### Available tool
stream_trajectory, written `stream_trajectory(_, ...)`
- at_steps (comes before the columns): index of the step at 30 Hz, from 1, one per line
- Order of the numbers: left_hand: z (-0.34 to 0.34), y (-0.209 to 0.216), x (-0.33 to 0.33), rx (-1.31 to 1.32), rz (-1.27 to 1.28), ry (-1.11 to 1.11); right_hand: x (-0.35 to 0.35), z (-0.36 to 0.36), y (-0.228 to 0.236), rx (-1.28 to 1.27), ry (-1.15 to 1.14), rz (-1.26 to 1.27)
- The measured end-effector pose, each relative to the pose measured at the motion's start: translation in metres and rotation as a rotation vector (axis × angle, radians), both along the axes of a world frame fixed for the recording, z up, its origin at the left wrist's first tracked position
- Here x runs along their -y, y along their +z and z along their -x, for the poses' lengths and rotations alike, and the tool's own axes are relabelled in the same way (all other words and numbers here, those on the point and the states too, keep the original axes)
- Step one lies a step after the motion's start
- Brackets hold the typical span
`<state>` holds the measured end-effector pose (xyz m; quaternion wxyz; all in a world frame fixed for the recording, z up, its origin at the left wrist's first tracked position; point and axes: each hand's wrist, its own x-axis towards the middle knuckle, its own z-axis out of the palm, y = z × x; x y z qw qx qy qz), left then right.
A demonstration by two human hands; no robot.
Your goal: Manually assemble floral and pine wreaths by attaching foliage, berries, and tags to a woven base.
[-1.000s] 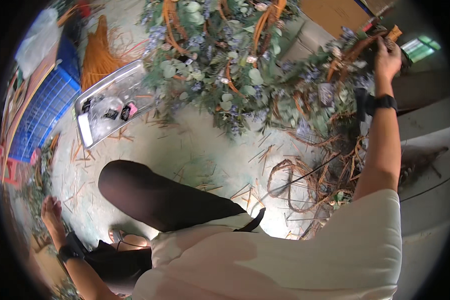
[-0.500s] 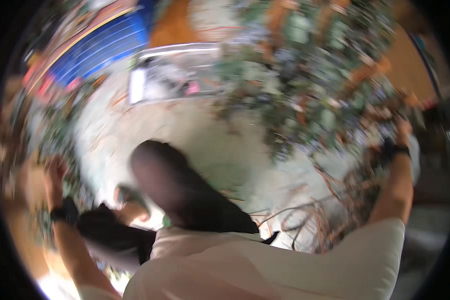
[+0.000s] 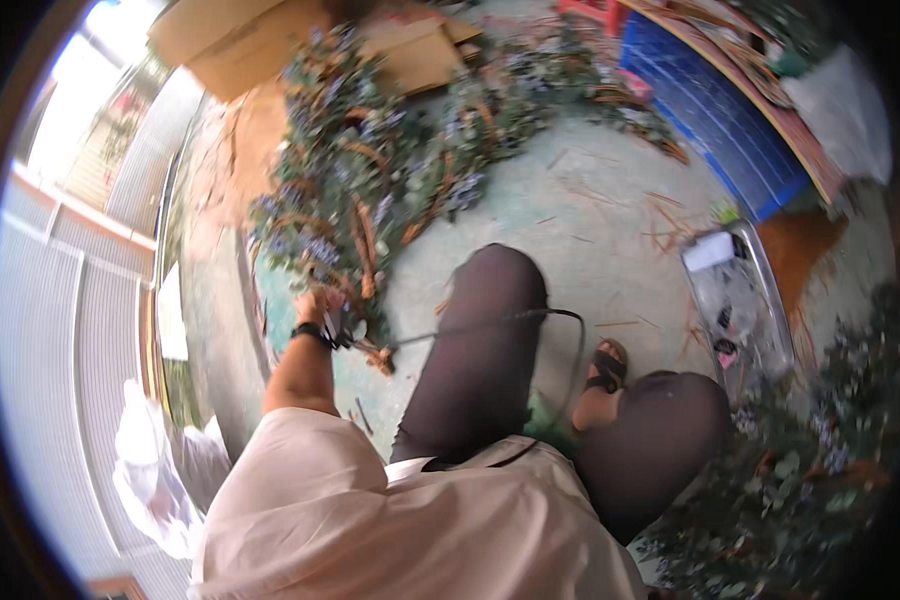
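My left hand (image 3: 320, 303), with a black band at the wrist, is at the near edge of a heap of leafy wreaths (image 3: 370, 180). These have brown twig rings, green leaves and small blue-purple berries. Its fingers look closed on the nearest wreath (image 3: 315, 255), though leaves and blur partly hide them. A dark cable (image 3: 500, 322) runs from near that wrist across my knee. My right hand is out of view.
Cardboard boxes (image 3: 245, 45) stand behind the heap. To the right are a blue ribbed panel (image 3: 705, 115), a clear plastic tray (image 3: 770, 290) with small items, and more leafy wreaths (image 3: 770, 510). A white plastic bag (image 3: 845, 115) hangs at far right.
The view has swung left, so the tray and blue panel now appear on the right. My left hand is now at the wreath heap; my right hand has gone out of view.
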<state>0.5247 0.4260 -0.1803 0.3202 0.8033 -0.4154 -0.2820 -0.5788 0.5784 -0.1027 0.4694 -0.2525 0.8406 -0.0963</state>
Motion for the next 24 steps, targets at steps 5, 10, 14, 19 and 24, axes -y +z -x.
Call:
stream_trajectory(5,0.134,-0.142,-0.126,-0.983,0.168,1.324,0.084,-0.034,-0.023,-0.046,0.141,-0.138)
stream_trajectory(10,0.258,-0.035,0.055,-0.987,-0.103,0.739,0.127,0.0,0.075,-0.071,0.069,0.246)
stream_trajectory(14,0.212,0.023,0.093,-0.74,-0.082,0.675,0.359,-0.114,0.116,-0.048,0.098,0.382)
stream_trajectory(19,0.183,0.01,0.186,-0.388,-0.118,0.41,0.41,-0.198,0.154,-0.16,0.277,0.385)
stream_trajectory(24,0.169,-0.053,0.248,0.147,-0.023,0.227,0.398,-0.162,0.134,-0.228,0.812,0.32)
